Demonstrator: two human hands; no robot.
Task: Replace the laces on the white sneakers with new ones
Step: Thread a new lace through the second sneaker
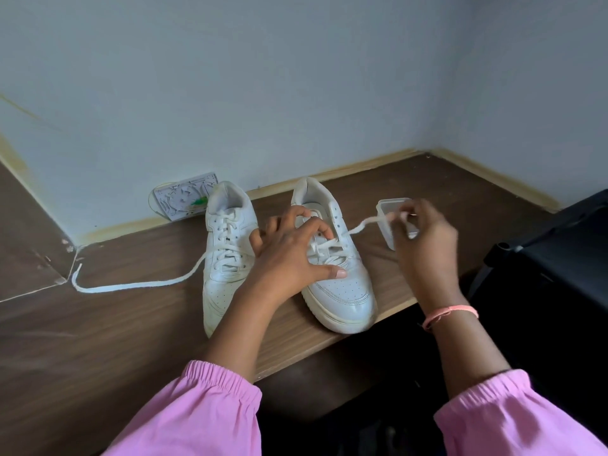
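Showing two sneakers on the tabletop (131, 324): left hand (289, 255) steadies the right sneaker (335, 274), fingers spread, while right hand (424, 235) pinches its lace (362, 225) taut.

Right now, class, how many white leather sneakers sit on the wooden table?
2: the left white leather sneaker beside the trailing lace, the right white leather sneaker under the left hand. None appears hidden.

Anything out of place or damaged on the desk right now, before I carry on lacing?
One thing: a loose lace from the left sneaker trails far across the desk to the left. The right sneaker's toe juts over the desk's front edge. No damage shows on either shoe.
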